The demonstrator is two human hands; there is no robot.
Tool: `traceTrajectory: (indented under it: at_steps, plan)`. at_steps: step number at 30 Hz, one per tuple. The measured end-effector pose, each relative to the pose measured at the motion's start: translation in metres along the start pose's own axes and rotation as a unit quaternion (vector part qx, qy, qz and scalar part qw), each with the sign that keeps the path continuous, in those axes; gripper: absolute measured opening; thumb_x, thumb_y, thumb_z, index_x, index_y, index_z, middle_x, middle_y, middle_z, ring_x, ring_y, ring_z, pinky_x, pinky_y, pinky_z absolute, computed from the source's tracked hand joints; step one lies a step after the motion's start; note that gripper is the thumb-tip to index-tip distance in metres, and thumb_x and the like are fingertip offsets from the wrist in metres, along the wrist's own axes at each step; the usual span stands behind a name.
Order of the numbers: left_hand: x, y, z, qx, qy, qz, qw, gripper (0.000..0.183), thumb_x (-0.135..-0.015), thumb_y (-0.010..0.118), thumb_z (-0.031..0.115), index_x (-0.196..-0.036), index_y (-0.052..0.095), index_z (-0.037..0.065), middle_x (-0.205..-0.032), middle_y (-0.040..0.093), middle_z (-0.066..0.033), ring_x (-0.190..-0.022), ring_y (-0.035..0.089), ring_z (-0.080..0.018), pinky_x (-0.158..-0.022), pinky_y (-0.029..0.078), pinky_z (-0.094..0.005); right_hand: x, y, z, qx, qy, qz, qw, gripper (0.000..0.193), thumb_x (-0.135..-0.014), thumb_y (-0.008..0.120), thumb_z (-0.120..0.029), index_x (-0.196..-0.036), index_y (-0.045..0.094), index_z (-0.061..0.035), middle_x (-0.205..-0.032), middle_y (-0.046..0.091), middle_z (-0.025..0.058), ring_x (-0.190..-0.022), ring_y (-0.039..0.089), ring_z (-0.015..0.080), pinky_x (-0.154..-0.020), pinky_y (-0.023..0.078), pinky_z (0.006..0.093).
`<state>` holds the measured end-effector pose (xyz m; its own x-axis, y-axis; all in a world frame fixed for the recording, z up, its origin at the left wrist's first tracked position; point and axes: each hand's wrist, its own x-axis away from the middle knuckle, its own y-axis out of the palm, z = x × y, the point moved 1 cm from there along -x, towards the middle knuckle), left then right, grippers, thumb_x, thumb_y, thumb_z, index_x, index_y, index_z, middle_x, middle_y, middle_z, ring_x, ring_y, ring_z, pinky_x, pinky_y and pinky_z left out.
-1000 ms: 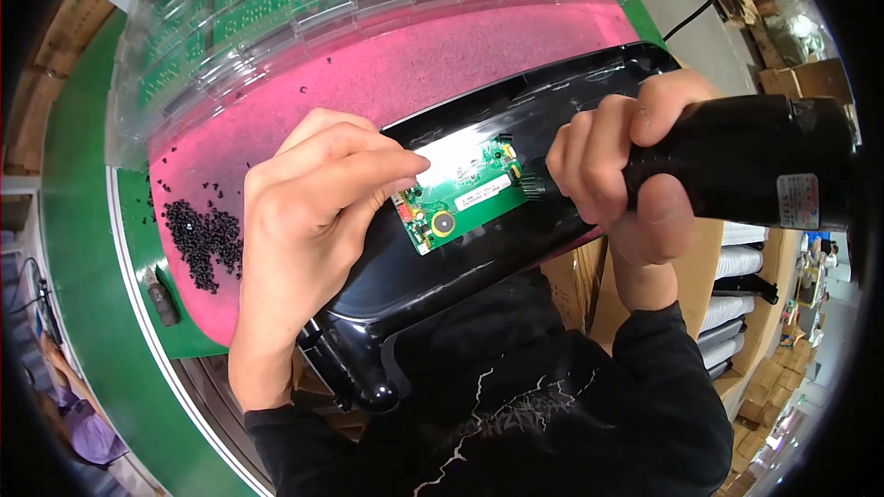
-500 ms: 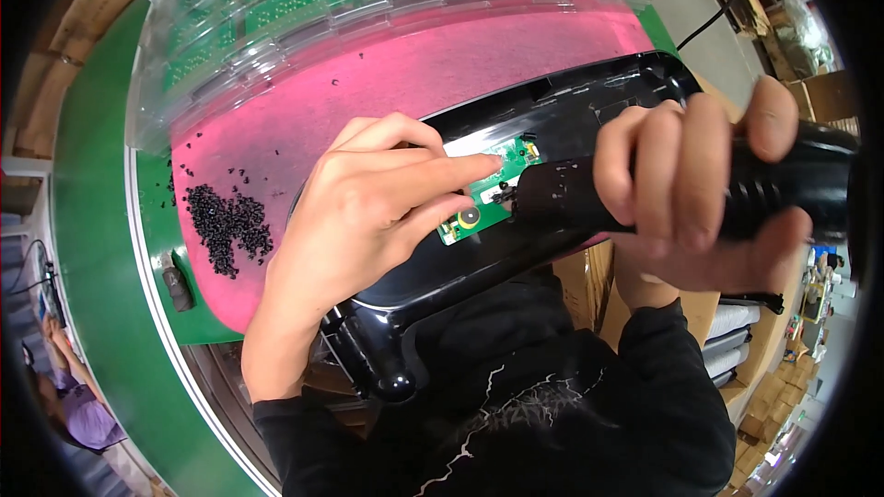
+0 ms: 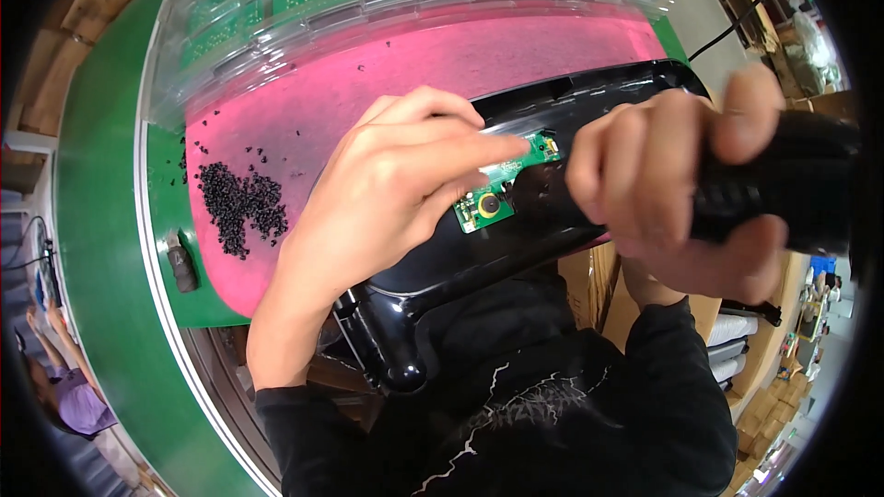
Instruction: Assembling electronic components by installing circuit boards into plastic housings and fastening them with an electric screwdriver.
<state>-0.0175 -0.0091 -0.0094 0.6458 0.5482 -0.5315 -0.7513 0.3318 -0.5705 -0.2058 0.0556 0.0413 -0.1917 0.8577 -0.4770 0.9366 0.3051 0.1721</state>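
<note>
Across my lap and the table edge lies a glossy black plastic shell (image 3: pixel 433 271), with a small green circuit board (image 3: pixel 471 217) in it. My left hand (image 3: pixel 368 175) bends over the board, index fingertip pressing its upper part and thumb at its near side. A round dark component with a yellowish rim sits at the board's lower end. My right hand (image 3: pixel 658 170), slightly blurred, wraps round a thick black tool, apparently an electric screwdriver (image 3: pixel 815 184). The tool's narrower front reaches the board's right edge; its tip is hidden.
A heap of small black screws (image 3: pixel 241 207) lies on the pink mat (image 3: pixel 368 64), with strays around it. Clear plastic trays (image 3: pixel 424 5) of green boards stand at the far side. A dark-handled tool (image 3: pixel 182 267) rests at left. Another person (image 3: pixel 81 400) sits far left.
My left fingertip has slid further along the board toward its far end. The board and shell appear slightly further right as the view shifts. The right hand keeps its hold on the screwdriver.
</note>
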Motion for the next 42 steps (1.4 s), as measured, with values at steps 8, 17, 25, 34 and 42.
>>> traceTrajectory:
  at_steps: [8, 17, 25, 34, 42]
  plan:
    - [-0.001, -0.007, -0.007, -0.077, -0.038, 0.029, 0.996, 0.030, -0.075, 0.072, -0.003, -0.104, 0.070, 0.003, -0.097, 0.065, -0.0106, -0.096, 0.061, -0.0309, -0.083, 0.050, -0.0391, -0.001, -0.001, 0.017, -0.007, 0.074, -0.081, 0.994, 0.050, -0.085, 0.080, -0.029, -0.112, 0.043, -0.0098, -0.069, 0.056, 0.0034, -0.056, 0.053, 0.0148, -0.056, 0.045, 0.0293]
    - [0.007, -0.008, -0.004, -0.114, -0.106, 0.019, 0.988, 0.044, -0.081, 0.068, 0.003, -0.125, 0.060, 0.007, -0.106, 0.061, -0.0131, -0.100, 0.059, -0.0340, -0.087, 0.048, -0.0424, 0.007, 0.023, 0.033, 0.013, 0.078, -0.021, 0.997, 0.039, -0.080, 0.083, -0.017, -0.090, 0.046, -0.0099, -0.058, 0.053, 0.0022, -0.046, 0.047, 0.0148, -0.045, 0.038, 0.0296]
    - [0.016, -0.020, -0.007, -0.191, -0.173, -0.032, 0.966, 0.029, -0.085, 0.068, 0.015, -0.112, 0.064, 0.005, -0.100, 0.066, -0.0132, -0.099, 0.062, -0.0341, -0.085, 0.050, -0.0432, 0.004, 0.026, 0.023, 0.012, 0.139, -0.023, 0.990, 0.041, -0.076, 0.083, -0.018, -0.094, 0.047, -0.0097, -0.060, 0.051, 0.0004, -0.050, 0.045, 0.0139, -0.054, 0.039, 0.0309]
    - [0.005, -0.022, -0.008, -0.269, -0.191, -0.117, 0.937, 0.018, -0.084, 0.069, 0.019, -0.093, 0.067, 0.003, -0.092, 0.067, -0.0162, -0.090, 0.064, -0.0380, -0.077, 0.051, -0.0483, -0.013, -0.052, 0.010, -0.155, 0.142, 0.307, 0.928, 0.026, -0.095, 0.060, -0.015, -0.118, 0.054, -0.0029, -0.097, 0.063, 0.0056, -0.095, 0.061, 0.0175, -0.089, 0.052, 0.0408]
    - [0.008, -0.042, 0.034, -0.187, -0.093, 0.015, 0.978, 0.010, -0.077, 0.071, 0.000, -0.083, 0.064, -0.003, -0.072, 0.059, -0.0102, -0.061, 0.053, -0.0196, -0.056, 0.040, -0.0308, 0.025, -0.090, -0.086, 0.205, -0.019, 0.253, 0.945, 0.038, -0.089, 0.065, -0.004, -0.124, 0.050, -0.0015, -0.122, 0.050, 0.0073, -0.101, 0.056, 0.0143, -0.085, 0.053, 0.0330]
